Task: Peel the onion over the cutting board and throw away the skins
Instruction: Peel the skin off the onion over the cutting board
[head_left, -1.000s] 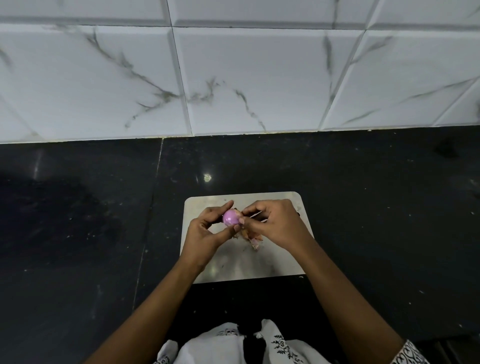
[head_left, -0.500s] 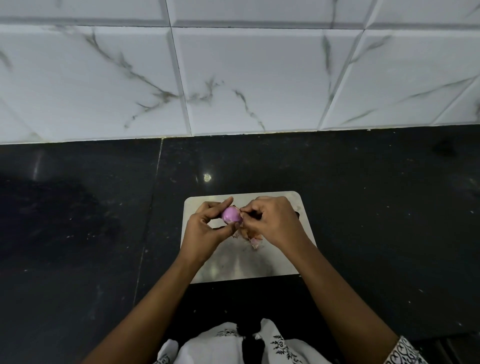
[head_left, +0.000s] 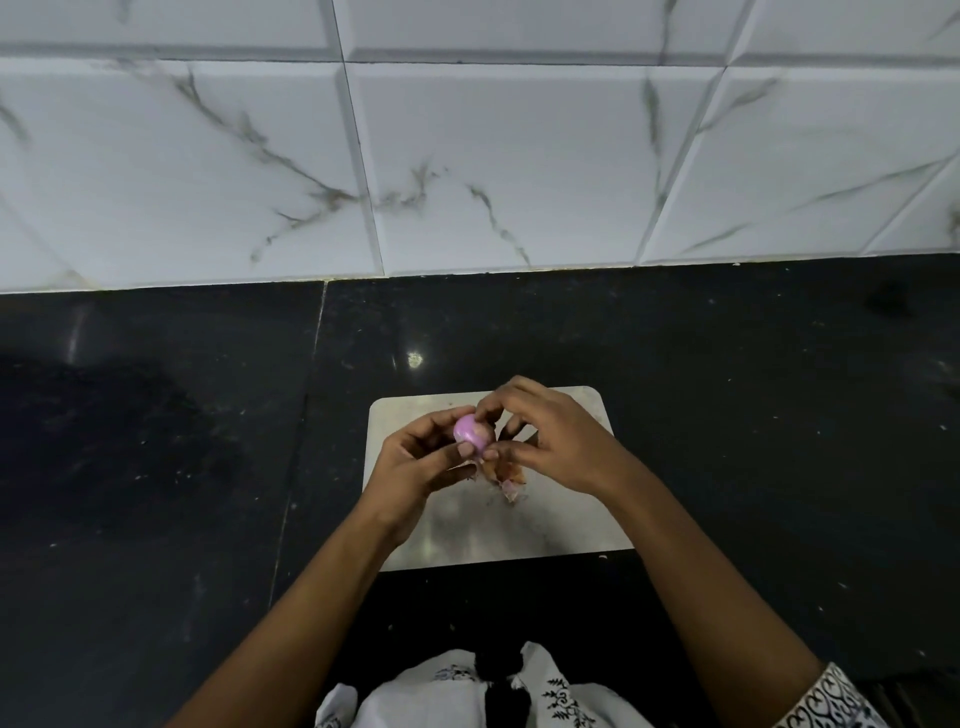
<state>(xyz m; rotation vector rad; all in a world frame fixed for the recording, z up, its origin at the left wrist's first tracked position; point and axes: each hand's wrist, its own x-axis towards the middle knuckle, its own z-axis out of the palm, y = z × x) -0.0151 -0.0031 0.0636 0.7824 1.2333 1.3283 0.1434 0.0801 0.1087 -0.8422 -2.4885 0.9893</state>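
So, the onion was held up off the cutting board, over its far-left part, pinched between the thumb and fingers of the left hand. From that hand it sat at about 1 o'clock. From the right hand it was at roughly 9 o'clock, with those fingertips curled onto its top and near side, picking at it I think. The two hands were close together, almost touching. Loose skins lay on the board at about 5 o'clock from the onion. It looked mostly pink and bare, so I'd guess the peeling was nearly done. Couldn't tell its long axis.
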